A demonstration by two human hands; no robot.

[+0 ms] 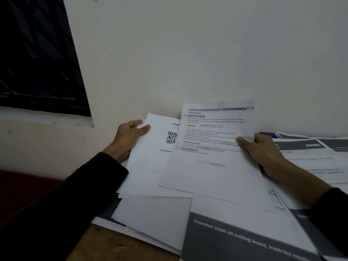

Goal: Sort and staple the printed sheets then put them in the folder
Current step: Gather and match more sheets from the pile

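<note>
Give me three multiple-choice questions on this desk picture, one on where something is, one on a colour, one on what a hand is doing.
1. Where is the QR sheet relative to the scribbled sheet?
A. Left of it, partly under it
B. On top of it
C. On the floor

2. What colour is the band around "Unpeeled onion on cutting board" on the front sheet?
A. Red
B. Grey
C. Green

3. What is the right hand doing?
A. Hanging idle
B. Pressing a stapler
C. Gripping the scribbled sheet

Answers: 1 A, the scribbled sheet overlaps the QR code's right side. 2 B, white words sit on grey. 3 C, its thumb lies on that sheet's right edge; the left hand holds the QR sheet.
</note>
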